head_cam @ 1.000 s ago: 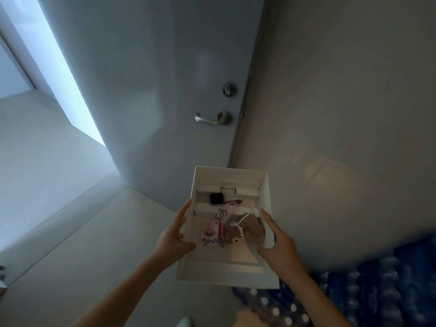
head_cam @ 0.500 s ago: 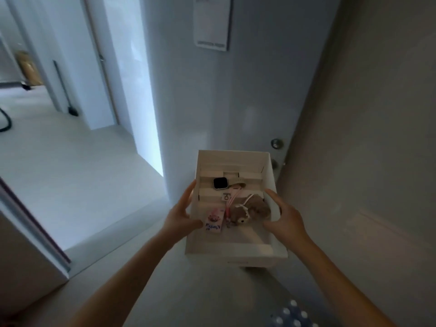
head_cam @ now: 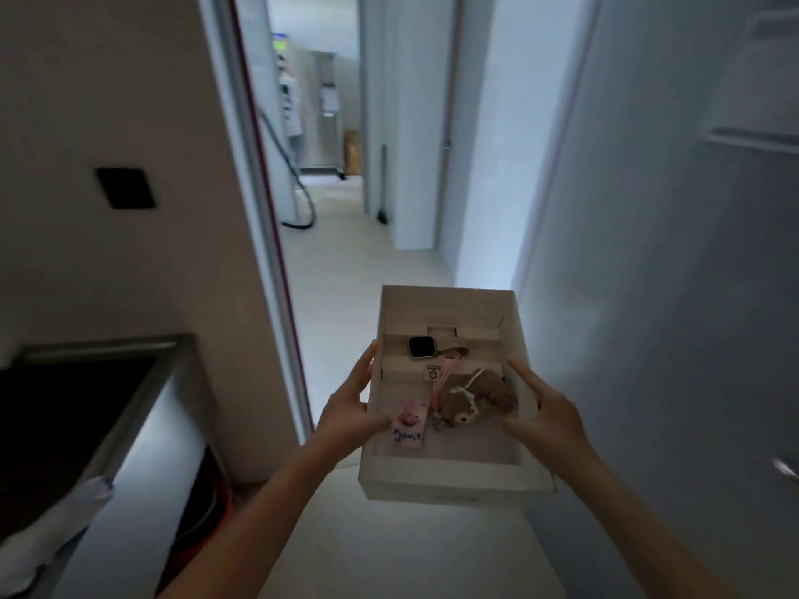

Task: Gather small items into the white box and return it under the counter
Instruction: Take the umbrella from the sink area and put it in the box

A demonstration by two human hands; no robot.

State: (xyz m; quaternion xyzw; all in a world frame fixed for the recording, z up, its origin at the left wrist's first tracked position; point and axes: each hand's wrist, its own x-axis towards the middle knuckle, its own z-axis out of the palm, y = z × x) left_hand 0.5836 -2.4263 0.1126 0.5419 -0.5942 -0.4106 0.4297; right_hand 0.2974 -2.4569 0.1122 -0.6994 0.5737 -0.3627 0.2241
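Left hand (head_cam: 350, 408), right hand (head_cam: 549, 419) clasping white box (head_cam: 454, 482) walls, fingers (head_cam: 365, 365) partly hidden, hallway (head_cam: 359, 261) blurred

white box (head_cam: 454, 479) swung round toward a hallway (head_cam: 346, 252), dark counter (head_cam: 129, 369) now at left

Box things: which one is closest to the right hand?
The brown plush bear, beside the right hand; the watch and pink tag lie farther left in the box.
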